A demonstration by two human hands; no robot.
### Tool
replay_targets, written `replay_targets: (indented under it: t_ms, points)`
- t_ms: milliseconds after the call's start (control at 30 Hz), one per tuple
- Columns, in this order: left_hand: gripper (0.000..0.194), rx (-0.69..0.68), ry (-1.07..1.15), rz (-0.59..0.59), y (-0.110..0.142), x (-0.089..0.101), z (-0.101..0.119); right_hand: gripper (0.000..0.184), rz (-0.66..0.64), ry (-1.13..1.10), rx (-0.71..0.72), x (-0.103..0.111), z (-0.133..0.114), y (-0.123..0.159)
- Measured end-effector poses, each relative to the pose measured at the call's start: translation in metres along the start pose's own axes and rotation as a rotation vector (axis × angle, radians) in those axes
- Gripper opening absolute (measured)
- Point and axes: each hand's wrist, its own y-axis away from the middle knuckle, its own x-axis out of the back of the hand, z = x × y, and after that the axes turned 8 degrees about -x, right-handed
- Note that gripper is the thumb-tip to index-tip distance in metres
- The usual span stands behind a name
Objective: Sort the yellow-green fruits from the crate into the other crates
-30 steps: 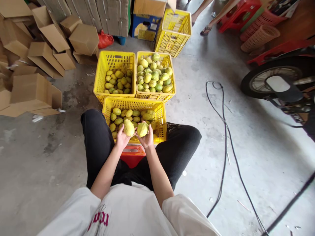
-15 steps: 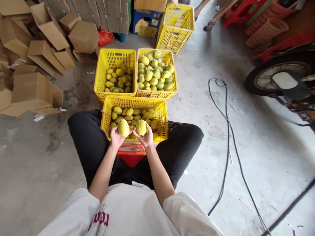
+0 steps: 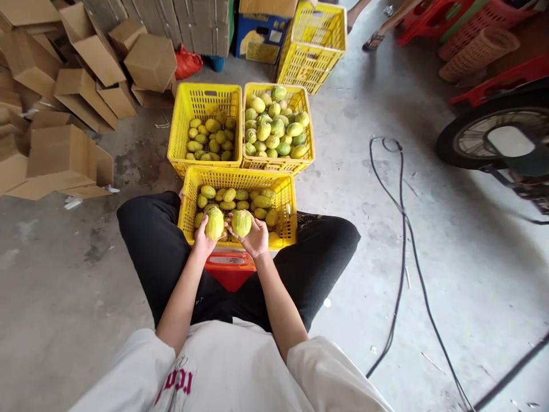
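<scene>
My left hand (image 3: pixel 201 239) is closed round a yellow-green fruit (image 3: pixel 214 224). A second yellow-green fruit (image 3: pixel 241 222) sits in my right hand (image 3: pixel 256 238), fingers wrapped under it. Both hands hover side by side over the near edge of the nearest yellow crate (image 3: pixel 283 189), which holds several more of the same fruit between my knees. Beyond it stand two more yellow crates: the left one (image 3: pixel 205 101) about half full, the right one (image 3: pixel 307 153) heaped with fruit.
A red stool (image 3: pixel 229 268) is under me. Cardboard boxes (image 3: pixel 64 154) pile up at the left. An empty yellow crate (image 3: pixel 312 46) stands at the back. A black cable (image 3: pixel 401 223) trails over the concrete floor at the right, near a motorbike wheel (image 3: pixel 484 134). Another person's feet (image 3: pixel 372 40) show at the top.
Both hands have turned the fruits slightly and kept them over the near crate. The camera has shifted a little, so the scene sits further right.
</scene>
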Motion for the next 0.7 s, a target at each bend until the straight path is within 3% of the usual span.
replay_targets:
  t_ms: [133,333,567,700]
  points:
    - [0.049,-0.028,0.073,-0.043,0.010,-0.012,-0.004,0.054,0.026,0.006,0.015,0.001,-0.001,-0.001]
    - [0.035,-0.028,0.067,-0.094,0.009,-0.020,-0.023,0.044,0.143,0.009,0.048,0.006,-0.003,-0.004]
    - [0.038,0.044,0.034,-0.143,0.002,-0.023,-0.038,0.058,0.105,0.111,0.151,0.018,-0.002,-0.003]
    - [0.038,0.035,0.059,-0.139,0.000,-0.019,-0.036,0.057,0.103,0.112,0.166,0.016,0.001,-0.004]
